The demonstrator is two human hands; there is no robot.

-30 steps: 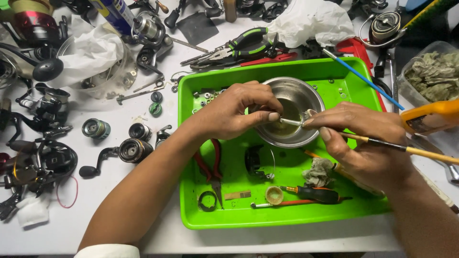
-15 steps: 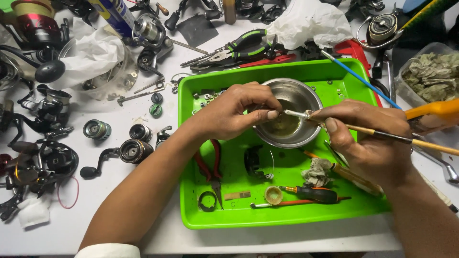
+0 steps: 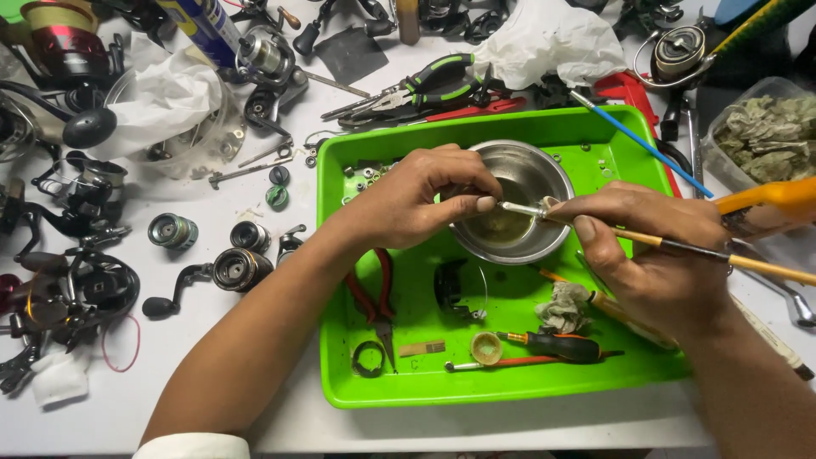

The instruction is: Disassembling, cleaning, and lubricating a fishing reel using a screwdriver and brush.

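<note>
My left hand point(image 3: 416, 204) pinches one end of a small metal shaft point(image 3: 520, 207) over a steel bowl point(image 3: 544, 174) holding yellowish liquid. My right hand point(image 3: 654, 246) grips a thin wooden-handled paintbrush point(image 3: 731, 259), its tip against the shaft's other end above the bowl. The bowl stands at the back of a bright green tray point(image 3: 408, 387).
In the tray lie red-handled pliers point(image 3: 374, 297), a black reel part point(image 3: 450, 285), a dirty rag point(image 3: 567, 306), a screwdriver point(image 3: 552, 344) and small washers. Fishing reels point(image 3: 85, 280) and spools point(image 3: 242, 265) crowd the white table at left. Green-handled pliers point(image 3: 425, 85), white cloths and a blue brush point(image 3: 637, 140) lie behind.
The shaft has risen from low in the bowl to nearly level across it. My right hand has shifted slightly left with the brush. My left hand has barely moved.
</note>
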